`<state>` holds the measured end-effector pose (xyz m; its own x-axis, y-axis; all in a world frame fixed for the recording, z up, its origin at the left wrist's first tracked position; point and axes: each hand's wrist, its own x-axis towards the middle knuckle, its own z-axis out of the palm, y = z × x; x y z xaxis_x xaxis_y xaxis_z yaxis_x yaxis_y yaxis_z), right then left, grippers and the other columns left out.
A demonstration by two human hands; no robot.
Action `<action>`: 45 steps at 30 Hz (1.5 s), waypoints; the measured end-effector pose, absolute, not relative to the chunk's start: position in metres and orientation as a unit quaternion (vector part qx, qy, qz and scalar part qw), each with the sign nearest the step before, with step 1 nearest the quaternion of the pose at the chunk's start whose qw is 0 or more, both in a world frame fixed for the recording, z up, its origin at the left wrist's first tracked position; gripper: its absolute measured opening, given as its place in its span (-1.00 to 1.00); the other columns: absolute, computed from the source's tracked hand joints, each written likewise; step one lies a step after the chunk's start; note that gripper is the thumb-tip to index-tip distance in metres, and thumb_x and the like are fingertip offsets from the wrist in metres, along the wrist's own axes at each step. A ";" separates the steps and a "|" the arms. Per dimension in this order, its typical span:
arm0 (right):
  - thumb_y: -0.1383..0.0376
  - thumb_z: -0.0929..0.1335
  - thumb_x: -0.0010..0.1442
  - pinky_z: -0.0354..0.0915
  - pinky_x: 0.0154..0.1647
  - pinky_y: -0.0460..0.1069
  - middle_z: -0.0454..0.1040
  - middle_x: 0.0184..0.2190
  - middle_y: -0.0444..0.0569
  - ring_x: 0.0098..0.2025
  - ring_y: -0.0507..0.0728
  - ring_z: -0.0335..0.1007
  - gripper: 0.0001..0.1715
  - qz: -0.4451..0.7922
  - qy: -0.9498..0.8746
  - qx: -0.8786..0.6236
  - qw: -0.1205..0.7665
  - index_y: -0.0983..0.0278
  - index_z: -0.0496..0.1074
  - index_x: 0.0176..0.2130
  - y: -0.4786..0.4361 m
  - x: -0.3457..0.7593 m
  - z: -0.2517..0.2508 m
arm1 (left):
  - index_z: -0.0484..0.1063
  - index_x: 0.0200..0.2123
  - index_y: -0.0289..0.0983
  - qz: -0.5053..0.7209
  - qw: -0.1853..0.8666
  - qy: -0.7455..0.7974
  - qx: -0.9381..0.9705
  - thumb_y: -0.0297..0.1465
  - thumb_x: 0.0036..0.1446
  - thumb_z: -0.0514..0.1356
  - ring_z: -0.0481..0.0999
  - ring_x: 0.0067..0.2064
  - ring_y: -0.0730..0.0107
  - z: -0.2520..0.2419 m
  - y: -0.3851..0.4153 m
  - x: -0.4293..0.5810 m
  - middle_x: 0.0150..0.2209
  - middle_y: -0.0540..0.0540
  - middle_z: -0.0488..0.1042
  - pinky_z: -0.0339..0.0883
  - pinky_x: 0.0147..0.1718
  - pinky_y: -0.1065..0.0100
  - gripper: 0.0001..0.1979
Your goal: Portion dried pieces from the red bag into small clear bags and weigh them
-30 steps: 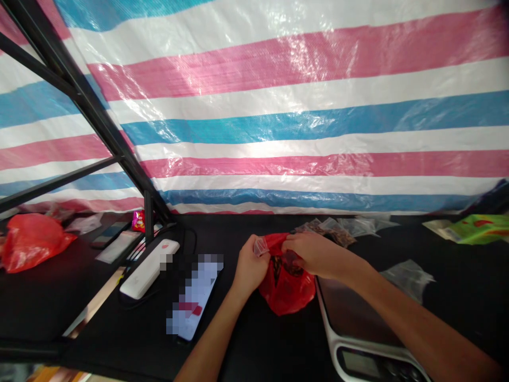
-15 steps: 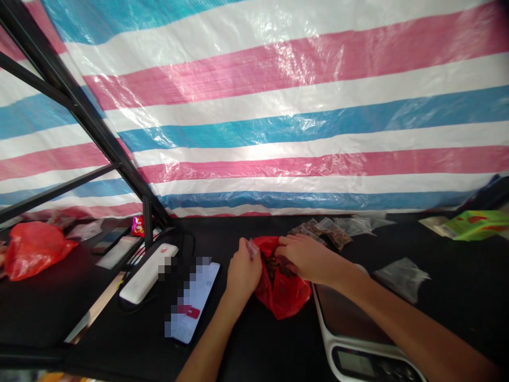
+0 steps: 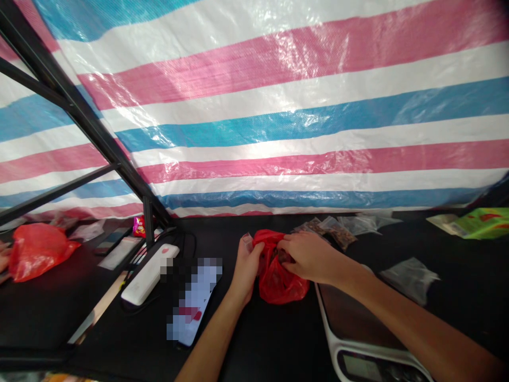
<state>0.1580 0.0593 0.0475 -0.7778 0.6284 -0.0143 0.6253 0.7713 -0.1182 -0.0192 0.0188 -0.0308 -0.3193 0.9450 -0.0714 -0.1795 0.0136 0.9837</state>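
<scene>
On the black table a red plastic bag (image 3: 284, 289) sits with its mouth up, and some brown bits show in the opening. My left hand (image 3: 247, 268) is closed on the bag's left rim, with a small piece of clear plastic (image 3: 247, 242) showing between thumb and fingers. From the right, my right hand (image 3: 308, 254) reaches over the bag's mouth, its fingers curled into the opening. Its fingertips are partly hidden, so what they pinch I cannot make out. Just right of the bag, under my right forearm, lies a kitchen scale (image 3: 358, 318).
Small clear bags of brown pieces (image 3: 338, 232) lie behind my right hand, and an empty clear bag (image 3: 411, 278) lies right of the scale. A phone (image 3: 199, 302) and a white power bank (image 3: 150, 276) are at left. Further left, another person's hand (image 3: 5, 257) touches a red bag (image 3: 42, 252).
The red bag's mouth has narrowed and its body looks more bunched up. My right fingers have curled more at the opening. The view has shifted slightly.
</scene>
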 end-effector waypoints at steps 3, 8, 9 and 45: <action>0.27 0.39 0.25 0.32 -0.11 0.05 0.66 -0.13 0.12 -0.11 0.30 0.60 -0.76 0.073 -0.942 -0.327 0.027 0.26 0.56 -0.09 0.060 0.159 0.046 | 0.33 -0.12 -0.22 0.594 0.470 0.540 0.367 -0.31 0.12 0.26 0.55 -0.22 0.33 -0.029 0.017 -0.021 -0.26 0.00 0.51 0.43 -0.14 0.31 -0.72; 0.35 0.38 0.23 0.30 -0.12 0.02 0.68 -0.16 -0.01 -0.13 0.24 0.60 -0.79 0.148 -0.934 -0.321 0.056 0.19 0.56 -0.12 0.067 0.172 0.055 | 0.43 -0.11 -0.21 0.561 0.184 0.629 0.506 -0.40 0.17 0.23 0.49 -0.03 0.24 -0.024 0.011 -0.029 -0.08 -0.12 0.44 0.37 0.04 0.24 -0.80; 0.35 0.38 0.23 0.30 -0.12 0.01 0.68 -0.17 -0.04 -0.13 0.22 0.59 -0.78 0.168 -0.931 -0.319 0.063 0.18 0.56 -0.12 0.068 0.175 0.059 | 0.43 -0.09 -0.21 0.559 0.156 0.625 0.522 -0.41 0.18 0.23 0.49 -0.01 0.22 -0.022 0.010 -0.029 -0.06 -0.13 0.45 0.37 0.05 0.23 -0.79; 0.22 0.30 0.46 0.36 0.04 0.14 0.59 0.02 0.10 -0.03 0.28 0.56 -0.65 0.069 -0.941 -0.303 0.133 0.19 0.51 0.15 0.066 0.176 0.062 | 0.28 -0.34 -0.14 0.378 0.134 0.707 0.583 -0.14 0.33 0.18 0.52 -0.25 0.18 -0.015 0.000 -0.019 -0.31 -0.06 0.50 0.19 -0.29 0.29 -0.74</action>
<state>0.1759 0.0661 0.0617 -0.7809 0.5889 0.2081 0.5524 0.8067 -0.2101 -0.0190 0.0000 -0.0155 -0.2849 0.9251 0.2510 0.7225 0.0351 0.6905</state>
